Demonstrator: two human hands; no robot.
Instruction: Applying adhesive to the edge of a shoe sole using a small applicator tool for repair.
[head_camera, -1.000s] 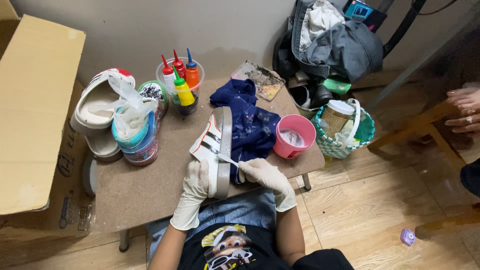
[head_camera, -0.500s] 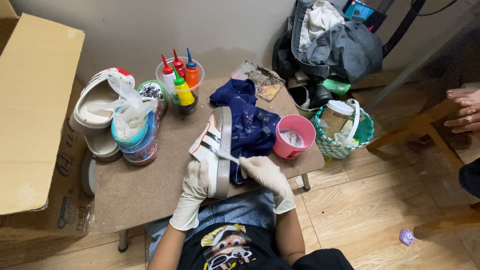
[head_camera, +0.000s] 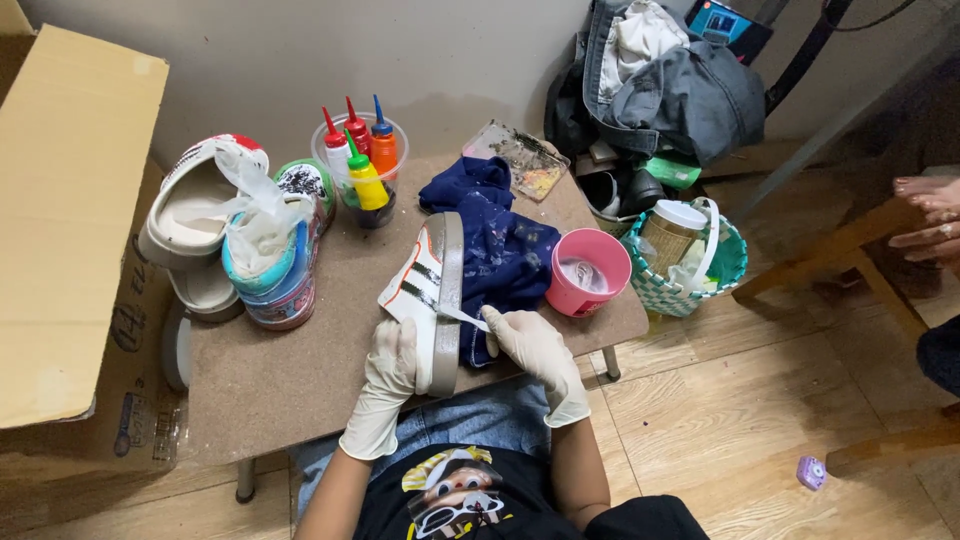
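A white sneaker (head_camera: 428, 292) with dark and orange stripes lies on its side on the small brown table (head_camera: 300, 370), its grey sole facing right. My left hand (head_camera: 392, 362), in a white glove, grips the sneaker's near end. My right hand (head_camera: 530, 345), also gloved, pinches a thin white strip (head_camera: 462, 317) that runs to the sole's edge. A dark blue cloth (head_camera: 500, 250) with pale stains lies under and beside the shoe.
A pink cup (head_camera: 588, 272) stands right of the cloth. A clear tub of coloured squeeze bottles (head_camera: 360, 170) sits at the back, with more shoes (head_camera: 235, 230) to the left and a cardboard box (head_camera: 70, 230). A woven green basket (head_camera: 690, 262) stands on the floor. Another person's feet (head_camera: 925, 210) rest far right.
My right hand has shifted slightly along the sole with the white strip; the left hand and the sneaker stay in about the same place.
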